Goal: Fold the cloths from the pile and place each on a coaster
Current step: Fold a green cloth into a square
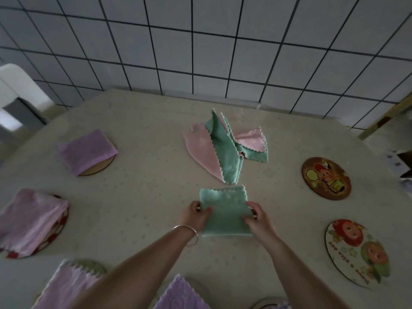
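A folded green cloth [225,210] lies on the worktop [142,192] at lower centre; the left hand [196,216] and right hand [256,219] pinch its side edges. Just above lies the pile [225,150]. Two bare coasters [326,178] sit at right.

A folded green cloth [225,211] lies flat just near of the pile [225,148], a loose heap of pink and green cloths. Left of the pile, cloths that appear folded cover coasters: purple [87,150], pink [31,221]. Right of it lie two bare coasters: dark [326,178], pale [356,253].
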